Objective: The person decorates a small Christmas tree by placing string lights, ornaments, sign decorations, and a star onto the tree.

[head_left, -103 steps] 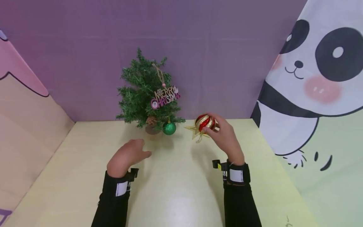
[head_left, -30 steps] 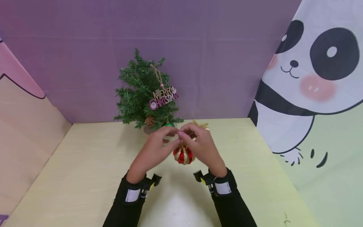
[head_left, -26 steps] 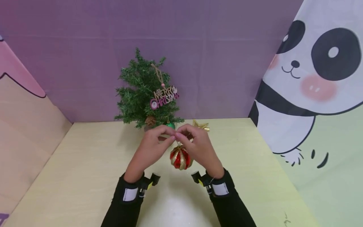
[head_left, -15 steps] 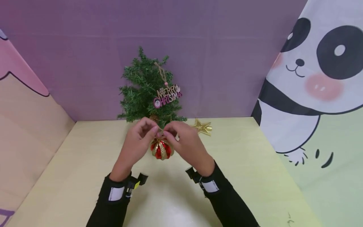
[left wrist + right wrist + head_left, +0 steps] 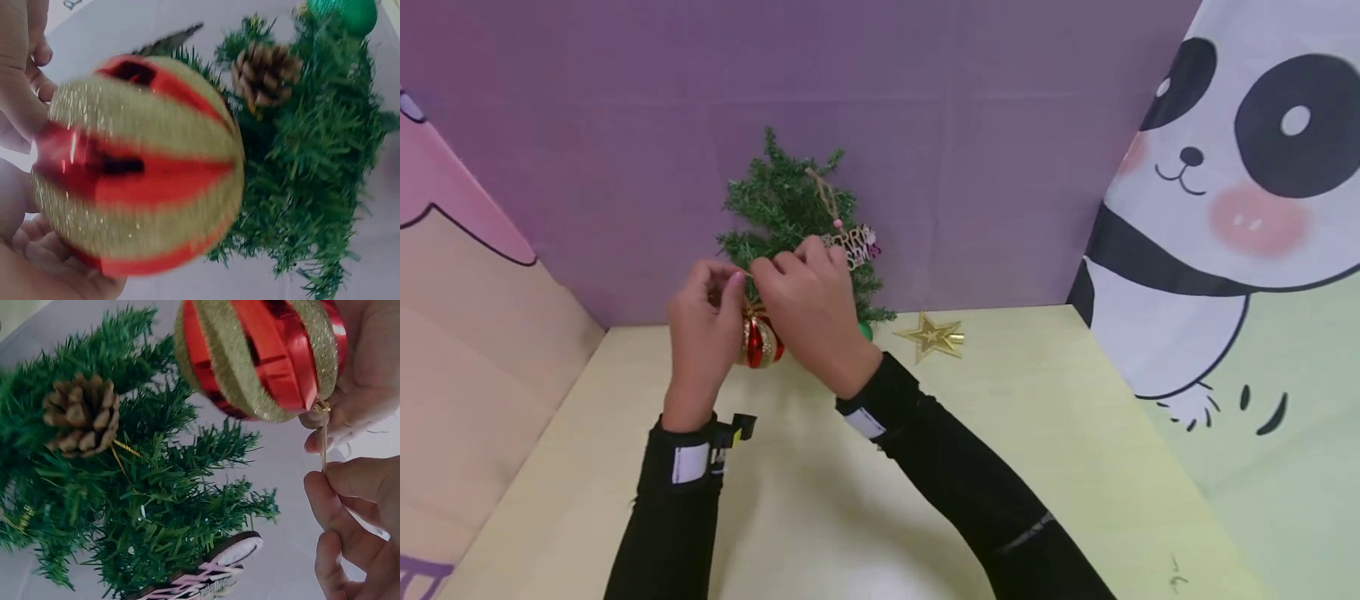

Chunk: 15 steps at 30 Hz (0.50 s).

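A red-and-gold striped Christmas bauble (image 5: 762, 343) hangs below both hands by a thin gold string loop, in front of the tree's left side. My left hand (image 5: 700, 329) pinches the loop between thumb and forefinger. Beside it, the right hand (image 5: 812, 308) also pinches the loop, drawing the string (image 5: 324, 447) taut in the right wrist view. Behind them stands a small green Christmas tree (image 5: 782, 196). It carries a pine cone (image 5: 81, 417), a Merry Christmas sign (image 5: 859, 243) partly hidden by the right hand, and a green bauble (image 5: 866, 331).
A gold star topper (image 5: 931, 337) lies on the pale table (image 5: 1037, 450) to the right of the tree. A purple cloth backdrop (image 5: 985, 183) rises behind the table, with a panda-printed cloth (image 5: 1195, 333) on the right.
The right hand first gripped the bauble over the star; both hands then met at its string. Both have since moved left and up with the bauble to the tree's left side.
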Available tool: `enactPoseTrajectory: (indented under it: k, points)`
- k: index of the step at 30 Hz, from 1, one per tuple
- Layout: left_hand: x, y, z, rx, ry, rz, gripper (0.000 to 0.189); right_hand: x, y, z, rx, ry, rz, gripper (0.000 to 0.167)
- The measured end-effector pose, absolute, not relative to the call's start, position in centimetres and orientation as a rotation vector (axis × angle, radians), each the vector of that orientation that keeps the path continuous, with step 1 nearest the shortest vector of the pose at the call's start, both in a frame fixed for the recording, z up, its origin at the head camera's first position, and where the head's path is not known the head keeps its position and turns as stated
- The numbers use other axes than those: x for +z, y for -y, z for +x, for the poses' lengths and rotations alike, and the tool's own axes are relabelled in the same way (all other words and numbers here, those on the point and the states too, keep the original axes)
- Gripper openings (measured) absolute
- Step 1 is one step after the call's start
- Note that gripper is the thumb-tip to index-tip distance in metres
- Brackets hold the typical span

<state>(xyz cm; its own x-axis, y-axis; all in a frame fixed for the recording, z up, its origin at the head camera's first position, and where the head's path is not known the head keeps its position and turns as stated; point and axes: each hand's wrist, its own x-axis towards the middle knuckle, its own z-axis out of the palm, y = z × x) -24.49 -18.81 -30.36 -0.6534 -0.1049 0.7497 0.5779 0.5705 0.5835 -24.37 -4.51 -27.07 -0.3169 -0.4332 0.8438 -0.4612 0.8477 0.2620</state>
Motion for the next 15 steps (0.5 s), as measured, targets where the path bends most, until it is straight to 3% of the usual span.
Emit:
enactPoseTrajectory:
  k: [9, 15]
  points:
    - [-29.4, 20.7, -29.0, -1.092, 2.105, -0.179, 0.025, -25.3, 7.6, -27.0, -0.138, 2.139, 0.567, 0.037]
    - [-29.4, 21.4, -30.2, -1.531, 2.120, -0.166, 0.024, -25.2, 8.3, -28.0, -0.207, 2.342, 0.559, 0.030]
